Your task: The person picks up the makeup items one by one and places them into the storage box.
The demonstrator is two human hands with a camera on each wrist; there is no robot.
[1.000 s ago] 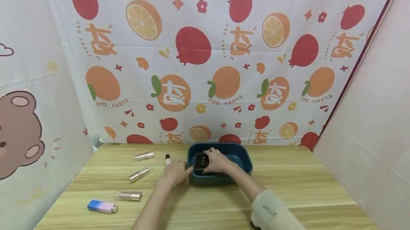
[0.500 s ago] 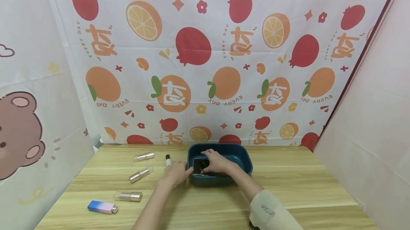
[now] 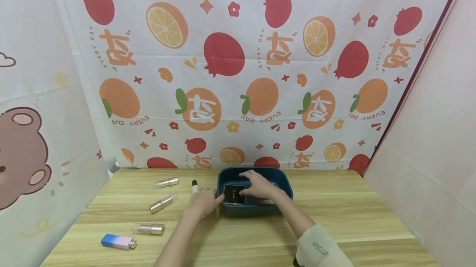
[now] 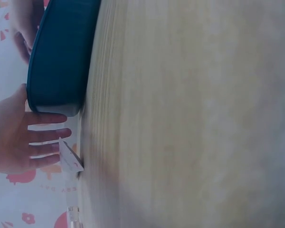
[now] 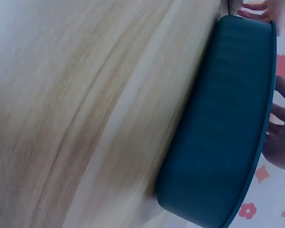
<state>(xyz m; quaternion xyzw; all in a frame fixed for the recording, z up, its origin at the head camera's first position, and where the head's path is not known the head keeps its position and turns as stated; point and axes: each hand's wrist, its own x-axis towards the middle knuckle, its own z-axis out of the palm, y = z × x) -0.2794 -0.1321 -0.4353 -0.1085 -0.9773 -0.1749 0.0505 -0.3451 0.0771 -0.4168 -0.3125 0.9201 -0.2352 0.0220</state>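
Observation:
In the head view a dark blue plastic basin (image 3: 256, 211) stands at the table's far middle. Inside, at its left end, lies a flat black square case (image 3: 231, 196) with small pale lettering. My right hand (image 3: 259, 185) is over the basin, thumb and fingers spread, thumb at the case's right edge. A reddish item (image 3: 265, 202) shows partly below that hand. My left hand (image 3: 203, 201) is at the basin's left side, thumb by the rim; the left wrist view shows its fingers straight. A white tube (image 3: 195, 187) with a black cap lies partly hidden behind it.
On the left of the wooden table lie several clear-and-gold lipstick tubes (image 3: 163, 203) and a blue-to-pink tube (image 3: 118, 241). A fruit-print cloth (image 3: 256, 134) hangs right behind the basin. Part of a dark object (image 3: 296, 263) shows beside the right sleeve.
My right hand has lowered the black case flat into the basin's left end, let go of it and drawn slightly right, fingers spreading. The left hand has stayed in place.

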